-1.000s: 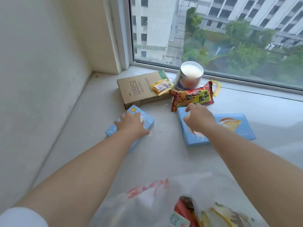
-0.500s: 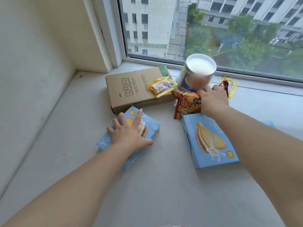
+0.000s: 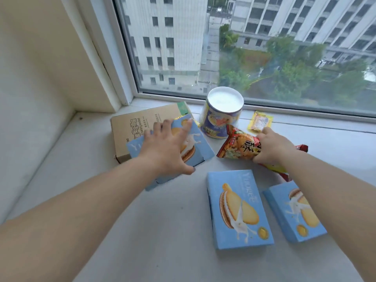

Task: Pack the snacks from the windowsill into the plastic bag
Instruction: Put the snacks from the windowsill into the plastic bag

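While the left hand [image 3: 166, 153] grips a blue biscuit box [image 3: 195, 147], the right hand [image 3: 272, 148] clutches a red snack packet [image 3: 237, 148].

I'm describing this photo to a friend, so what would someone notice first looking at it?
Two bare arms reach across a white windowsill. The left hand holds a blue biscuit box lifted over a brown cardboard box, while the right hand grips a red snack bag. Two more blue biscuit boxes lie nearer the camera, and a white-lidded can stands by the window.
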Available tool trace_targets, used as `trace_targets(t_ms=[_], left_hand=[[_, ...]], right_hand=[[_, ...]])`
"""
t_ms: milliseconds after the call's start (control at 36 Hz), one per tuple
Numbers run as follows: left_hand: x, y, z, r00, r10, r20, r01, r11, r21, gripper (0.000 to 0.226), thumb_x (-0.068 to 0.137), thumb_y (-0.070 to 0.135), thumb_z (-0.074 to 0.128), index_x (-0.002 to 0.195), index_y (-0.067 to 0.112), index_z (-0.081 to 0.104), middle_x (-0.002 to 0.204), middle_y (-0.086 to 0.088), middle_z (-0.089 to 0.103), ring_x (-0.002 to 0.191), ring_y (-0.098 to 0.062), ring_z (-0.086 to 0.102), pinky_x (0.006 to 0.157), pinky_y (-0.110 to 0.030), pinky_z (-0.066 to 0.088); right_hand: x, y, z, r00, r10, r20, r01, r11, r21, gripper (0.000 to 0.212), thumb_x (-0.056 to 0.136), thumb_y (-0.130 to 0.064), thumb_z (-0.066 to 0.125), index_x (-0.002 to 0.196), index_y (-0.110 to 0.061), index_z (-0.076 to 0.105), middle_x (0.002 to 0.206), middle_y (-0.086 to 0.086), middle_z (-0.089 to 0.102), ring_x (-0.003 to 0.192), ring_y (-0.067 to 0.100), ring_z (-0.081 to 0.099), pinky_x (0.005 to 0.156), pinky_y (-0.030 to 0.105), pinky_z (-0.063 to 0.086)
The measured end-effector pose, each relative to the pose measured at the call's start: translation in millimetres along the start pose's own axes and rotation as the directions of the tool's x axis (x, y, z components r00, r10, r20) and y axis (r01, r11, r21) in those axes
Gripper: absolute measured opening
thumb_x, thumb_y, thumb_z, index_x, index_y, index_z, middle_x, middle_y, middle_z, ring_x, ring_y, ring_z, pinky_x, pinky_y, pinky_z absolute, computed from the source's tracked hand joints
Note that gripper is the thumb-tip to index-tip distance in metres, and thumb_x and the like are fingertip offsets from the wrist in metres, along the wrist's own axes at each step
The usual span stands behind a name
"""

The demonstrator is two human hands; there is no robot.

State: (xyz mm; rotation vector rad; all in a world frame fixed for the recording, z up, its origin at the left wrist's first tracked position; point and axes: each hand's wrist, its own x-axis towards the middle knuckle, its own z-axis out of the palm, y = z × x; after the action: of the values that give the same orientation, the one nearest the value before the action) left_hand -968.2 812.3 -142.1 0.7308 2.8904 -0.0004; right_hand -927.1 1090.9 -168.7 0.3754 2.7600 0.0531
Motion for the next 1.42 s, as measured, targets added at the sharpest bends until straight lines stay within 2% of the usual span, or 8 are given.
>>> trace_targets(t_ms=[167,306,472,583,667,778,1000,1417], left_hand=[[50,5,-5,0.985,0.0,0.172,-0.008,0.999,0.044,0.121,0.055,0.076,0.066,0.147,0.039,-0.004,0.143,-0.011,0.02,0.127,-0.033,0.027,0.103,-0.045,0.028],[74,-1,-3,0.964,-0.009,0.265,0.016,1.0,-0.026,0.113,0.062,0.08,0.059,0.142,0.05,-0.015,0.145,-0.007,0.013,0.131,-0.034,0.026,0.105,-0.047,0.028],[104,-7,-15,0.919,-0.027,0.392,0.122,0.968,-0.218,0.117,0.071,0.058,0.072,0.148,0.038,-0.014,0.155,-0.009,0.006,0.139,-0.029,0.026,0.112,-0.038,0.028],[112,-4,-25,0.898,-0.09,0.43,0.185,0.965,-0.184,0.127,0.047,0.062,0.081,0.149,0.034,0.01,0.152,0.003,0.028,0.137,-0.024,0.033,0.109,-0.044,0.033],[112,3,-21,0.913,-0.131,0.387,0.215,0.959,-0.182,0.111,0.019,0.067,0.077,0.122,0.035,0.048,0.119,0.006,0.056,0.107,-0.022,0.056,0.091,-0.042,0.049],[109,10,0,0.923,-0.176,0.343,0.29,0.902,-0.319,0.126,0.007,0.068,0.075,0.125,0.034,0.046,0.119,0.002,0.056,0.108,-0.024,0.056,0.093,-0.042,0.049],[80,25,4,0.913,-0.251,0.321,0.36,0.866,-0.348,0.088,0.06,0.039,0.084,0.133,0.02,0.04,0.123,-0.007,0.053,0.116,-0.029,0.049,0.095,-0.044,0.048],[6,32,9,0.884,-0.346,0.314,0.43,0.865,-0.258,0.078,0.071,0.049,0.076,0.128,0.012,0.038,0.123,-0.01,0.047,0.108,-0.027,0.054,0.078,-0.035,0.049]], right_hand=[[27,13,-10,0.993,-0.023,0.119,0.033,0.996,-0.088,0.093,0.065,-0.052,0.072,0.144,-0.024,0.032,0.156,0.006,0.003,0.143,0.027,0.006,0.112,0.041,0.03],[58,20,-10,0.969,-0.001,0.246,0.009,0.999,-0.032,0.108,0.062,-0.049,0.078,0.149,-0.029,0.018,0.157,0.004,-0.019,0.144,0.024,-0.019,0.116,0.05,0.018],[79,24,-14,0.933,-0.02,0.359,0.014,1.0,0.02,0.109,0.06,-0.049,0.08,0.148,-0.032,0.019,0.156,0.0,-0.004,0.144,0.029,0.011,0.11,0.05,0.031],[81,24,-11,0.94,-0.044,0.339,0.037,0.999,0.028,0.113,0.056,-0.05,0.08,0.149,-0.026,0.019,0.157,-0.003,0.005,0.143,0.025,0.016,0.11,0.048,0.032],[75,25,-5,0.954,-0.057,0.294,0.041,0.997,0.061,0.108,0.059,-0.047,0.08,0.148,-0.022,0.023,0.154,-0.003,0.012,0.141,0.023,0.02,0.109,0.045,0.034],[59,23,2,0.974,-0.042,0.222,0.031,0.998,0.05,0.105,0.061,-0.049,0.077,0.147,-0.021,0.024,0.15,0.001,0.022,0.139,0.024,0.026,0.107,0.043,0.036],[24,9,14,0.986,-0.04,0.159,0.027,0.996,0.084,0.089,0.059,-0.055,0.072,0.134,-0.02,0.04,0.126,0.006,0.045,0.117,0.025,0.042,0.09,0.035,0.045],[-58,-4,31,0.982,-0.05,0.181,0.003,0.968,0.249,0.074,0.059,-0.062,0.07,0.115,-0.018,0.053,0.112,0.002,0.037,0.1,0.019,0.047,0.083,0.03,0.043]])
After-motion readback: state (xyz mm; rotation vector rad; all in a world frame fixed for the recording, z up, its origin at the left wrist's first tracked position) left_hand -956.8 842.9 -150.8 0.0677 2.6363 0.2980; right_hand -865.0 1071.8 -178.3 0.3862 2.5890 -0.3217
